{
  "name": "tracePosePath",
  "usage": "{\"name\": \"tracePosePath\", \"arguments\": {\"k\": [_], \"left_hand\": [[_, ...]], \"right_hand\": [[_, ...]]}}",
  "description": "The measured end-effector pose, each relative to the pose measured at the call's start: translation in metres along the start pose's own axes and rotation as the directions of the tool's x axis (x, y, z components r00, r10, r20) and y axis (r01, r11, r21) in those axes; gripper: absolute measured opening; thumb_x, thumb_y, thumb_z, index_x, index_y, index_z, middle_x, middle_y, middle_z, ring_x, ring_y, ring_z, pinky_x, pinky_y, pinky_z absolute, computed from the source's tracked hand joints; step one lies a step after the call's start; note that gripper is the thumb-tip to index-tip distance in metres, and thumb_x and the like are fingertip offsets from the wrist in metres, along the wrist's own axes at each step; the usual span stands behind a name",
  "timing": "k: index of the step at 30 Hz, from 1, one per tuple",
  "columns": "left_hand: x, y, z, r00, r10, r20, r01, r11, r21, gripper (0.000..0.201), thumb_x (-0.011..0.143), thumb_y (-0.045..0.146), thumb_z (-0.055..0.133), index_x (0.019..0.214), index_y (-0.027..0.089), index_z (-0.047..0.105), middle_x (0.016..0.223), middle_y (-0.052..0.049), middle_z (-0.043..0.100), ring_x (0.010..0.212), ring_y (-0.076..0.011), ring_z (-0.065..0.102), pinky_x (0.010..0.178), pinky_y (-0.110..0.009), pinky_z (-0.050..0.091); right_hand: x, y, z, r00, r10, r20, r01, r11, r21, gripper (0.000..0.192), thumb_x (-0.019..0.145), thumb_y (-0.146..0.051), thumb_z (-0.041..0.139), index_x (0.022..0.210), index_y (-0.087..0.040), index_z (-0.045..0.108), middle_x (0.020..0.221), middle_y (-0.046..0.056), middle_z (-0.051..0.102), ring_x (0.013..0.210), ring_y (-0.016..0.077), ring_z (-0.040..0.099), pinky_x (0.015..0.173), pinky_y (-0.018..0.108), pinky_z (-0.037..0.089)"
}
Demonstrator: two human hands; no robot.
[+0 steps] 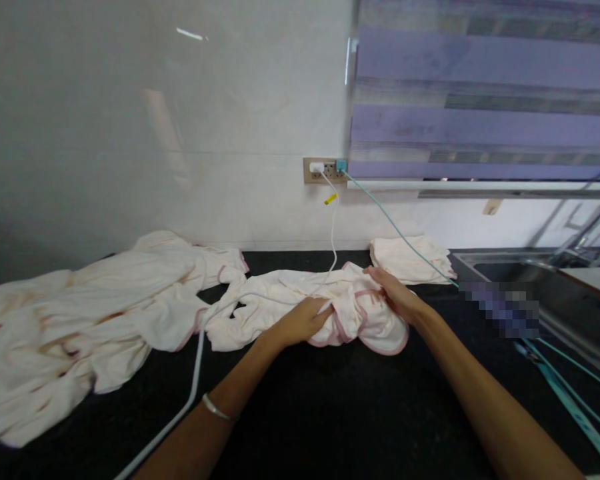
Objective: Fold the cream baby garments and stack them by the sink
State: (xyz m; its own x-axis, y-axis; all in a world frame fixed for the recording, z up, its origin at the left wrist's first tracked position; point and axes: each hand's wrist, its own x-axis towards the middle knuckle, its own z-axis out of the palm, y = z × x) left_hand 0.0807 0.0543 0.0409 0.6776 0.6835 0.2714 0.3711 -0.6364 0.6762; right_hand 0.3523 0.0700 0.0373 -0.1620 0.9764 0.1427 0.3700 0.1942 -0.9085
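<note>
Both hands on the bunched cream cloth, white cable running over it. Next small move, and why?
Probably lift the cream cloth clear of the white cable before spreading it. The left hand and right hand both grip the bunched, pink-edged piece, and the cable from the wall socket lies across its top, so pulling it flat now would likely drag the cable.

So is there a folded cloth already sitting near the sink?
Yes, a folded cream cloth lies on the black counter by the wall, just left of the sink, with a teal cable across it.

No readable text, labels or numbers.
</note>
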Motion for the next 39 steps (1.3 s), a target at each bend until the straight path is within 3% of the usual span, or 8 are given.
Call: {"name": "tracePosePath", "arguments": {"k": [7,11,17,21,25,29,34,39], "left_hand": [[-0.001,-0.009,-0.002,0.894,-0.444,-0.066,0.310,0.718,-0.623,0.056,0.092,0.067,0.055,0.107,0.017,0.075,0.099,-0.012,0.078,0.103,-0.0313,0.071,0.095,-0.043,0.055],[-0.001,-0.015,-0.009,0.811,-0.575,0.108,0.336,0.306,-0.891,0.046,0.091,0.055,0.065,0.110,0.014,0.073,0.099,-0.012,0.079,0.097,-0.0285,0.075,0.087,-0.036,0.059],[0.003,-0.033,-0.023,0.833,-0.530,0.162,0.187,-0.006,-0.982,0.035,0.092,0.035,0.066,0.113,0.008,0.072,0.104,-0.015,0.078,0.098,-0.0284,0.075,0.093,-0.036,0.058],[0.000,-0.043,-0.022,0.860,-0.482,0.166,0.220,0.057,-0.974,0.040,0.086,0.021,0.070,0.123,0.006,0.069,0.113,-0.017,0.076,0.108,-0.0285,0.073,0.100,-0.035,0.054],[-0.005,-0.038,-0.020,0.919,-0.354,0.175,0.238,0.142,-0.961,0.050,0.078,0.013,0.074,0.128,0.007,0.067,0.123,-0.020,0.073,0.118,-0.0324,0.068,0.105,-0.041,0.051],[-0.008,-0.026,-0.020,0.953,-0.263,0.151,0.229,0.300,-0.926,0.070,0.065,0.004,0.080,0.133,0.014,0.065,0.130,-0.018,0.070,0.124,-0.0347,0.064,0.107,-0.044,0.049],[-0.007,-0.022,-0.018,0.936,-0.353,0.012,0.244,0.622,-0.744,0.050,0.076,0.040,0.084,0.117,0.013,0.075,0.117,-0.015,0.075,0.114,-0.0319,0.068,0.099,-0.039,0.051],[-0.003,-0.028,-0.013,0.898,-0.437,-0.052,0.312,0.715,-0.626,0.060,0.082,0.068,0.069,0.109,0.015,0.077,0.110,-0.012,0.077,0.108,-0.0303,0.069,0.093,-0.036,0.053]], "right_hand": [[-0.013,0.002,-0.006,0.873,-0.186,0.450,0.351,0.881,-0.317,0.089,0.069,-0.044,0.087,0.147,-0.021,0.053,0.149,0.014,0.053,0.133,0.0280,0.052,0.113,0.042,0.041],[-0.001,0.009,0.000,0.911,-0.275,0.307,0.371,0.870,-0.325,0.034,0.090,-0.041,0.065,0.115,-0.019,0.073,0.120,0.010,0.072,0.114,0.0261,0.064,0.107,0.042,0.044],[0.012,0.017,-0.011,0.975,0.024,-0.221,-0.071,0.975,-0.208,0.045,0.092,-0.053,0.053,0.087,-0.014,0.075,0.083,0.009,0.074,0.084,0.0261,0.067,0.077,0.035,0.051],[0.014,0.027,-0.023,0.880,0.168,-0.445,-0.210,0.977,-0.046,0.045,0.092,-0.050,0.048,0.094,-0.013,0.072,0.092,0.013,0.074,0.089,0.0276,0.067,0.079,0.036,0.051],[0.013,0.028,-0.025,0.823,-0.103,-0.559,-0.094,0.945,-0.313,0.048,0.090,-0.054,0.053,0.113,-0.013,0.066,0.113,0.019,0.067,0.111,0.0313,0.061,0.099,0.044,0.046],[0.008,0.019,-0.012,0.885,-0.355,-0.300,0.156,0.835,-0.528,0.047,0.091,-0.054,0.059,0.119,-0.016,0.064,0.123,0.017,0.061,0.119,0.0294,0.056,0.106,0.044,0.043],[-0.004,0.011,0.006,0.940,-0.279,0.195,0.340,0.760,-0.554,0.047,0.090,-0.049,0.067,0.125,-0.018,0.064,0.125,0.013,0.063,0.112,0.0258,0.061,0.101,0.039,0.046],[-0.007,0.009,0.012,0.947,-0.240,0.216,0.321,0.761,-0.563,0.055,0.090,-0.044,0.069,0.137,-0.016,0.060,0.134,0.016,0.060,0.114,0.0256,0.061,0.099,0.037,0.045]]}}
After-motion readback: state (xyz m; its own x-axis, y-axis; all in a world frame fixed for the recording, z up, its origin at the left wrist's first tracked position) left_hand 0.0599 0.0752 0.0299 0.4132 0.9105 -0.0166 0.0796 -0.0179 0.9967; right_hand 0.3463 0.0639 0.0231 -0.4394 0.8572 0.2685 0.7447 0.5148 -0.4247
